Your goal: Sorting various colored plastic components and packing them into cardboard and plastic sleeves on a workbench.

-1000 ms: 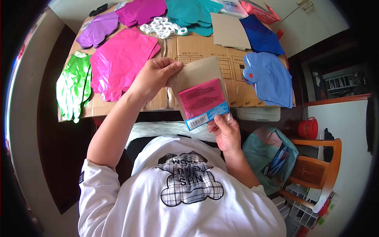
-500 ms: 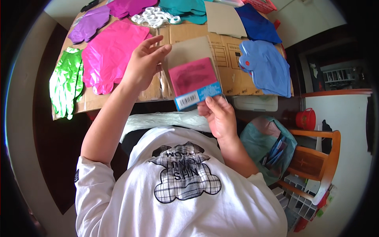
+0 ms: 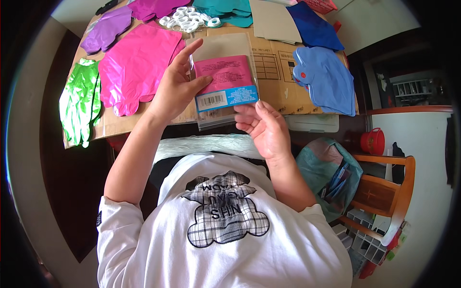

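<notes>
Both hands hold a flat clear plastic packet [image 3: 223,81] up above the near edge of the surface [image 3: 276,72]. Inside the packet sit a pink card with a blue strip along its lower edge and a white barcode label, with a brown backing card showing above the pink one. The bottom of the packet is an empty see-through flap.

The left hand [image 3: 175,89] grasps the packet's left edge: the thumb presses on the front of the pink card, the index finger stands straight up along the side, and the other fingers are behind the packet. The right hand [image 3: 264,127] is at the lower right corner, palm up, its fingertips curled and touching the packet just under the blue strip; it is a loose, partly released grip that steadies rather than clamps.

The surface is covered with flattened brown cardboard [image 3: 269,67]. On it lie flat foil balloons: a green one [image 3: 79,103] at the far left hanging over the edge, a large pink one [image 3: 137,62] beside the left hand, a purple one [image 3: 105,29], a magenta one [image 3: 153,7] and a teal one [image 3: 230,9] along the far side, a dark blue one [image 3: 314,26] and a lighter blue one [image 3: 324,79] on the right. A heap of white plastic rings [image 3: 187,18] lies near the far edge, next to a plain grey-brown card [image 3: 273,21].

To the person's right a teal bag [image 3: 321,165] holds blue packets, and rests against a wooden chair [image 3: 384,192].
</notes>
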The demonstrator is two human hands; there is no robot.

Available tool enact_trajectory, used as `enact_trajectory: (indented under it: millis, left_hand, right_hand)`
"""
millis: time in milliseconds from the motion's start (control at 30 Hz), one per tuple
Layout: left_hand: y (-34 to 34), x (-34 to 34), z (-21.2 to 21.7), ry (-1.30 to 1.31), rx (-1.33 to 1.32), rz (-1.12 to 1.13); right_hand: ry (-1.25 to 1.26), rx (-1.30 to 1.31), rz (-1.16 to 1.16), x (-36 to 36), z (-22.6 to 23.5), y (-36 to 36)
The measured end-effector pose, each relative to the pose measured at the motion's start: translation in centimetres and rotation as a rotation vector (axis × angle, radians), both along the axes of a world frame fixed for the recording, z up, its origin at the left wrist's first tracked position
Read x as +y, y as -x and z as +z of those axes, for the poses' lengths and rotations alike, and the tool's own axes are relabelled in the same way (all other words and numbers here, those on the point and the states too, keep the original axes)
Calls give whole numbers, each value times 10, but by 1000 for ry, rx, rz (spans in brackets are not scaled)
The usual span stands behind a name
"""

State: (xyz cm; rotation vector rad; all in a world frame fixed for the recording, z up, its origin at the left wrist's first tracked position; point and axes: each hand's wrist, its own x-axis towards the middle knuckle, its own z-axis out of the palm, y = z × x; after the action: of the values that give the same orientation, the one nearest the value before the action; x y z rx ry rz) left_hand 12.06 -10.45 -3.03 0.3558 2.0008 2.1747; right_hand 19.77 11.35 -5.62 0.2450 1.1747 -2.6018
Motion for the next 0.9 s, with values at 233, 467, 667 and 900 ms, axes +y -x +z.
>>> enact_trajectory:
  millis: [233, 467, 667, 900]
  left_hand:
    - [-8, 7, -6, -286, 83, 34]
    - [-48, 20, -13, -120, 322, 105]
    - [-64, 13, -36, 73, 719, 77]
    - [-58, 14, -31, 205, 887, 117]
  right_hand:
    - [-251, 137, -157, -2, -4, 9]
    - [-536, 424, -125, 1, -19, -3]
    - [-821, 722, -130, 21, -28, -8]
    - [-925, 855, -179, 12, -17, -7]
